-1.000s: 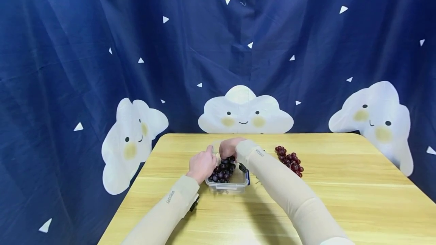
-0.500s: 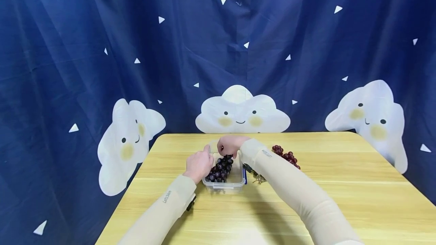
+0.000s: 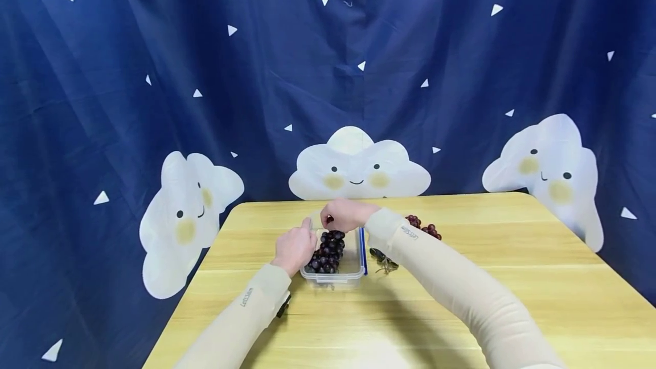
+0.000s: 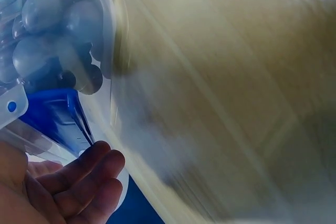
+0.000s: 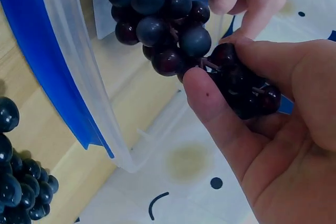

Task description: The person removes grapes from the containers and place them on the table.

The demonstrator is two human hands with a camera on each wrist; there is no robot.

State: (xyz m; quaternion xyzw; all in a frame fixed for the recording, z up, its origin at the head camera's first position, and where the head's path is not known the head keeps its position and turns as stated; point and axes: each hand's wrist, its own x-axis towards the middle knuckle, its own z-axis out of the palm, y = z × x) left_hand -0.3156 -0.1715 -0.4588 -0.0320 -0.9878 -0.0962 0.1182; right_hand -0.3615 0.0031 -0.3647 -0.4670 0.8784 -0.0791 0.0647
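My left hand [image 3: 296,248] grips the left wall of a clear plastic food container [image 3: 335,279] with blue-edged flaps. In the left wrist view its fingers [image 4: 92,182] lie beside a blue-edged flap [image 4: 58,114]. Inside the container lies a bunch of dark grapes [image 3: 326,252], leaning along the left side. My right hand [image 3: 348,215] reaches over the far rim and holds the upper end of this bunch. The right wrist view shows several grapes [image 5: 239,80] within the palm, between thumb and fingers, and the larger part of the bunch [image 5: 168,30] hanging in the container.
Right of the container, partly behind my right sleeve [image 3: 441,266], lies another dark bunch of grapes [image 3: 381,258] with a dry stem. Red grapes [image 3: 426,228] sit farther back. The wooden table [image 3: 359,323] ends at a blue curtain [image 3: 266,101] with clouds.
The right hand has risen slightly and shifted right over the container's far end, still holding the grapes. The left hand stays at the wall. The head view has turned a little right.
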